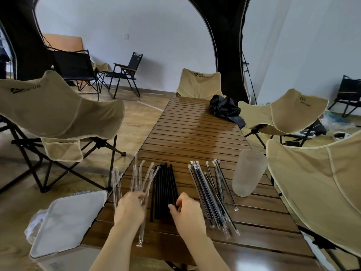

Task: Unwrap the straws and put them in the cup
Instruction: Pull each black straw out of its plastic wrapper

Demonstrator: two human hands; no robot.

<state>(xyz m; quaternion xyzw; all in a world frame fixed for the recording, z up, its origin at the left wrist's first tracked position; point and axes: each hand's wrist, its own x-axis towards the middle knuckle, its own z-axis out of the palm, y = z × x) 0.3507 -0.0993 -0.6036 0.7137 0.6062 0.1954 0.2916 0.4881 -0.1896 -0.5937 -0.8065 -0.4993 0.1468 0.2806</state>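
Both hands among straws on the slatted table [195,137]
Left hand [130,209] grasps clear wrappers [142,227]; right hand [188,212] pinches bare black straws [164,184]; wrapped straws [209,188] just right, frosted cup [248,173] farther right

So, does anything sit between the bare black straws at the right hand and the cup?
Yes: the wrapped straws lie flat on the table between the bare black straws and the cup. They lie low, so the right hand could probably lift straws over them.

Slatted wooden table [195,133] central. Beige camp chairs [58,110] left, right and at its far end. Black folding chairs [125,73] beyond, by white wall [136,26]. Wood-look floor [136,118].
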